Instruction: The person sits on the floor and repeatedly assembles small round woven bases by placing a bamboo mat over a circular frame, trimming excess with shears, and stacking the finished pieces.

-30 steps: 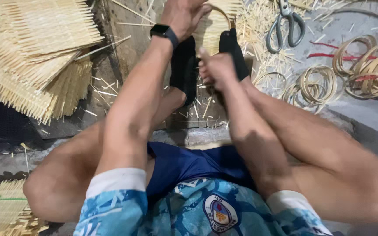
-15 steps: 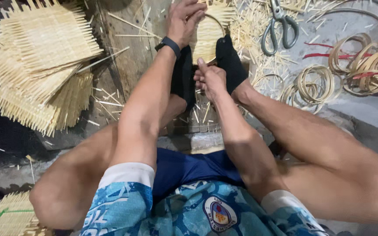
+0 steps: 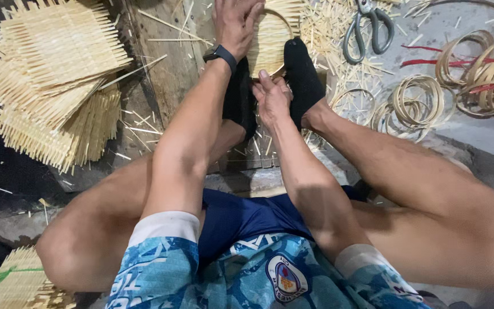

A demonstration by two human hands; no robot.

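The woven bamboo basket [image 3: 273, 40] sits pinned between black-socked feet [image 3: 304, 77]; left hand [image 3: 236, 23] presses flat on it, right hand [image 3: 271, 97] pinches its near rim. It looks light, springy, splintery; best gripped at the rim.

The left hand [image 3: 236, 23] now lies flatter across the woven bamboo piece [image 3: 273, 34]; the right hand [image 3: 271, 96] has shifted nearer its near rim.
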